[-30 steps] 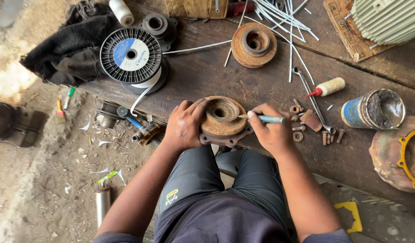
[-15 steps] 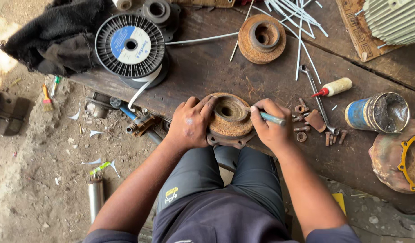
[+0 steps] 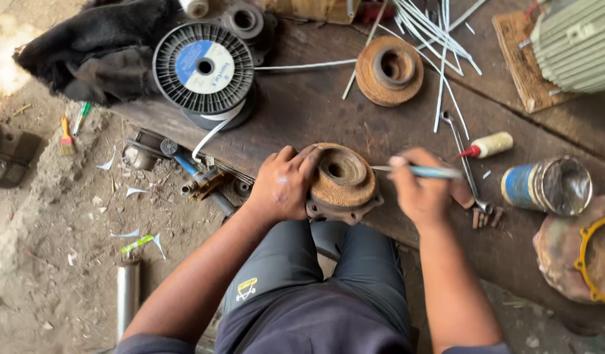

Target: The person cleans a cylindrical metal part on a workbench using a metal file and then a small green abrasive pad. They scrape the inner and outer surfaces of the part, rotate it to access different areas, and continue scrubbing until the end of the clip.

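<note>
Fingers of the left hand were curled over the left edge of a rusty round motor end cover, gripping it where it lay at the near edge of the dark wooden bench, just above the person's knees. Its lower flange was partly hidden by that hand and by the bench edge. The right hand was closed around a thin blue-handled tool, whose tip reached toward the cover's raised centre; blur made the tip's exact form, and whether it touched the metal, impossible to tell. A second rusty end cover lay farther back, well apart from the first. A grey wire spool with a blue and white label stood at the bench's left, beside a dark cloth hanging over the edge. White insulation strips were scattered across the back. To the right lay a spanner, a small cream bottle with a red nozzle, and a tin on its side. A finned motor housing was cut off at the upper right, and a round part with a yellow gasket at the right edge. A metal cylinder lay on the dirt floor.
</note>
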Tool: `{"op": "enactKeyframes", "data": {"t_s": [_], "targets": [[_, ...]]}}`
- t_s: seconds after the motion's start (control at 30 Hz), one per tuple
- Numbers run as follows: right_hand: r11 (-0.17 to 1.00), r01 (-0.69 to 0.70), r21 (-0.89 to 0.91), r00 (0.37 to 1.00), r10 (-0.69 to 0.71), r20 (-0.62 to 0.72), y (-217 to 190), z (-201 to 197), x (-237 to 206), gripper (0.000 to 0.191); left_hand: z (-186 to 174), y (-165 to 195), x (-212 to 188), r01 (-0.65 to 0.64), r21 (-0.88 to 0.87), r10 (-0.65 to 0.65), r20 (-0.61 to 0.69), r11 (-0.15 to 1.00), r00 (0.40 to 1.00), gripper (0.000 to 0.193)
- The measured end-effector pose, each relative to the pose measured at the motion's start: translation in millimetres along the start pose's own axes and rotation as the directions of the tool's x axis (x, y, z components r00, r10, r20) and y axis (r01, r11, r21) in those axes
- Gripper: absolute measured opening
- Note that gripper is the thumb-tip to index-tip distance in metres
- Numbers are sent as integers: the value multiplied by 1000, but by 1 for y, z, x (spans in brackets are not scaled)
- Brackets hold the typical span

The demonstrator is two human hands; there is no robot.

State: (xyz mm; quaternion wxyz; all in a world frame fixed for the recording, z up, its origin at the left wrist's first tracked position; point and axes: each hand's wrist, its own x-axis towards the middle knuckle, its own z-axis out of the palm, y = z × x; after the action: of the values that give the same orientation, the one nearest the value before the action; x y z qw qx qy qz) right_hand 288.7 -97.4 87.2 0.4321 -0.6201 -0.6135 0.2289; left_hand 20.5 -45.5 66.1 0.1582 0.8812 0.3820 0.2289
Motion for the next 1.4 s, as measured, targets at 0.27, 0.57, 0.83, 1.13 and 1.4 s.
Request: {"op": "enactKeyframes", "data": {"t_s": [0.27, 0.57, 0.83, 1.13, 1.4], "targets": [[1000, -8, 23, 998, 7, 56, 7, 6, 0, 15, 0, -2, -1, -9, -31, 8, -34, 999, 999, 96], [999, 8, -45, 1000, -6, 28, 3, 6, 1, 18, -1, 0, -1, -20, -37, 19, -25, 999, 1000, 92], [1000, 22, 11, 999, -23, 43, 3, 7, 1, 18, 2, -2, -1, -19, -4, 19, -49, 1000, 999, 92], [998, -28, -58, 999, 31, 41, 0, 9, 5, 18, 0, 0, -3, -28, -51, 25, -49, 998, 998, 96], [980, 189, -58, 982, -188, 31, 25, 13, 4, 17, 2, -3, -3, -28, -45, 25, -62, 999, 998, 94]]}}
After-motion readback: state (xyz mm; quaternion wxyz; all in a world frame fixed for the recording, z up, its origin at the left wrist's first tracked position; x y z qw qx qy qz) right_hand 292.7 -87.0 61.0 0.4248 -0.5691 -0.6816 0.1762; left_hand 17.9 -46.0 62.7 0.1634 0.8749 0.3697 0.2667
